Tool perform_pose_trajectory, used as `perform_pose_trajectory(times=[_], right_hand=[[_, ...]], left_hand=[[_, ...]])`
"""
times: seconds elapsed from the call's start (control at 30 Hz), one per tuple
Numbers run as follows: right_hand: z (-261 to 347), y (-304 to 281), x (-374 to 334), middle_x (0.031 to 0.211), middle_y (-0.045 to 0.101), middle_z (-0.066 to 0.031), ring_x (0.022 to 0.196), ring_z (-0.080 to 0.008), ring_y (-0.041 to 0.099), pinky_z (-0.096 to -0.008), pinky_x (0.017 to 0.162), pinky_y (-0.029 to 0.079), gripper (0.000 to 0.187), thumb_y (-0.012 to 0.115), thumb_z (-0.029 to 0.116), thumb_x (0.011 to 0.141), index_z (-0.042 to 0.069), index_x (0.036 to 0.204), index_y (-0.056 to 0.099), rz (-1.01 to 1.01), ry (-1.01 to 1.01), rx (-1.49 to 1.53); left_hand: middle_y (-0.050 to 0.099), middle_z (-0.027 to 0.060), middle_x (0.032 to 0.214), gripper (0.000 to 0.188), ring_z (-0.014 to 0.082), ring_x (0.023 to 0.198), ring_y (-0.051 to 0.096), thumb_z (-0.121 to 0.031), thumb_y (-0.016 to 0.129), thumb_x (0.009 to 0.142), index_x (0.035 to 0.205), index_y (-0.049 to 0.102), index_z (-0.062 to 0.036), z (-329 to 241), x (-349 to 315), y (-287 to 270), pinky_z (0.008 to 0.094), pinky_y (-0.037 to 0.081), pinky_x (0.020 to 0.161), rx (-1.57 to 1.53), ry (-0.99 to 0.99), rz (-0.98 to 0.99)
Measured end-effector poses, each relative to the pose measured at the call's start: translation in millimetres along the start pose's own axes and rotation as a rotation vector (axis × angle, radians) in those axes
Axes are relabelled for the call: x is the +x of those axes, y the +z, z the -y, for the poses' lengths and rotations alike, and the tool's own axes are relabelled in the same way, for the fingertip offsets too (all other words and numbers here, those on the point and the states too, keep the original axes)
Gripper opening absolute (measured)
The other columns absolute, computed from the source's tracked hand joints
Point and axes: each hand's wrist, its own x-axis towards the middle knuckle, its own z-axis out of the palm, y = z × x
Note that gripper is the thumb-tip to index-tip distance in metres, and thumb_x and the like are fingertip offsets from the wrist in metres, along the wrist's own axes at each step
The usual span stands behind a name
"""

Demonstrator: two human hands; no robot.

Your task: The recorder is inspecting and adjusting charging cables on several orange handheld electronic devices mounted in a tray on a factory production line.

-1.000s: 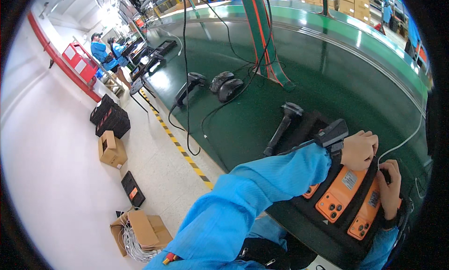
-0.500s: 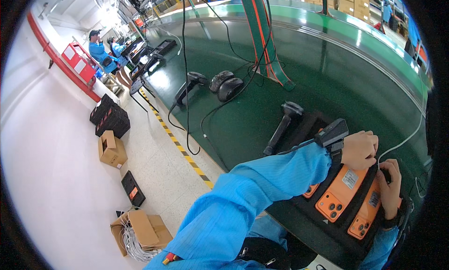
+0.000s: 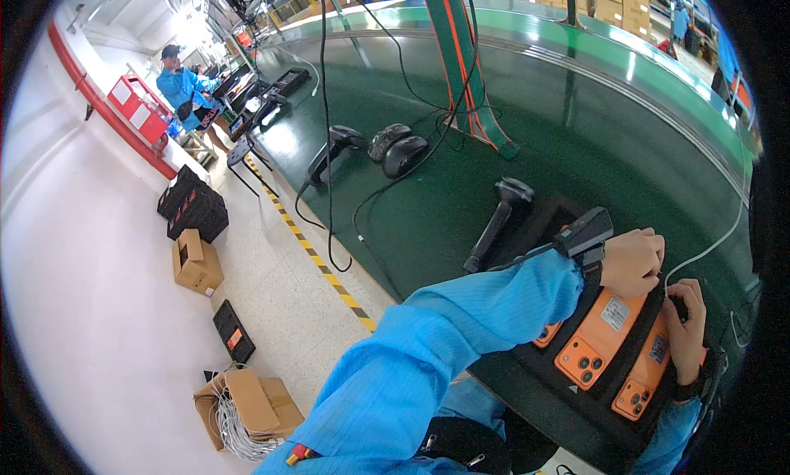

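Orange smartphones lie camera side up in a black foam tray (image 3: 565,374) at the front right of the bench. My left hand (image 3: 632,263) rests over the far end of the middle phone (image 3: 599,343), its fingers curled in and their tips hidden. Beside it, my right hand (image 3: 687,331) bends around the far end of the right phone (image 3: 646,374). A thin white cable (image 3: 714,250) runs down to the right fingertips, which close around its end; the plug itself is hidden. My left forearm covers most of another orange phone (image 3: 546,335). A black device is strapped to my left wrist.
A black barcode scanner (image 3: 499,224) lies just left of the tray. Farther off are another scanner (image 3: 332,154), a dark rounded device (image 3: 405,156) and hanging black cables. A green post (image 3: 461,72) stands on the bench. Cartons (image 3: 197,263) and black trays sit on the floor.
My hands and the phones stay almost exactly where they were. In the far left background, a person in blue has shifted, now covering the second person.
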Motion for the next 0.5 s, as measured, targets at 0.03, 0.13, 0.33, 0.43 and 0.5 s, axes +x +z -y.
perform_pose_trajectory(times=[0.03, 0.13, 0.33, 0.43, 0.5], right_hand=[[-1.0, 0.4, -0.6, 0.101, 0.053, -0.0124, 0.093, -0.0257, 0.055, -0.0309, 0.086, 0.043, 0.016, 0.061, -0.006, 0.080, -0.003, 0.095, 0.057, 0.005, 0.002, 0.006], [-3.0, 1.5, -0.3, 0.100, 0.053, -0.0127, 0.093, -0.0267, 0.055, -0.0313, 0.086, 0.043, 0.016, 0.061, -0.006, 0.080, -0.003, 0.095, 0.057, 0.004, 0.000, 0.002], [-3.7, 0.9, -1.3, 0.100, 0.053, -0.0128, 0.093, -0.0272, 0.055, -0.0320, 0.087, 0.043, 0.016, 0.061, -0.007, 0.080, -0.003, 0.095, 0.057, 0.006, 0.002, 0.000], [-4.8, -0.7, -2.5, 0.100, 0.053, -0.0130, 0.093, -0.0274, 0.055, -0.0322, 0.086, 0.043, 0.018, 0.061, -0.007, 0.079, -0.002, 0.096, 0.057, 0.006, -0.009, -0.004], [-3.9, 0.7, -0.8, 0.100, 0.053, -0.0129, 0.093, -0.0276, 0.055, -0.0323, 0.086, 0.044, 0.018, 0.061, -0.007, 0.079, -0.002, 0.096, 0.057, 0.007, -0.010, -0.003]], left_hand=[[0.063, 0.0094, 0.095, 0.019, 0.0288, 0.097, 0.059, -0.021, 0.070, 0.080, 0.072, 0.070, -0.0039, -0.3, -0.3, -0.1, 0.0406, 0.049, 0.087, 0.006, 0.004, 0.010], [0.063, 0.0095, 0.095, 0.019, 0.0291, 0.097, 0.059, -0.021, 0.069, 0.081, 0.072, 0.070, -0.0038, -1.5, -1.5, -0.3, 0.0409, 0.049, 0.088, -0.004, -0.008, 0.000], [0.063, 0.0099, 0.095, 0.020, 0.0293, 0.097, 0.058, -0.022, 0.069, 0.082, 0.072, 0.070, -0.0040, -2.4, -2.4, 0.5, 0.0417, 0.048, 0.088, 0.002, -0.001, -0.007], [0.063, 0.0102, 0.095, 0.021, 0.0296, 0.097, 0.058, -0.023, 0.069, 0.082, 0.073, 0.070, -0.0039, -3.9, -0.7, 0.6, 0.0417, 0.048, 0.088, -0.006, -0.017, 0.015], [0.063, 0.0104, 0.095, 0.021, 0.0297, 0.097, 0.058, -0.023, 0.069, 0.082, 0.073, 0.070, -0.0038, -3.0, -1.4, -0.5, 0.0416, 0.048, 0.089, 0.000, -0.022, 0.015]])
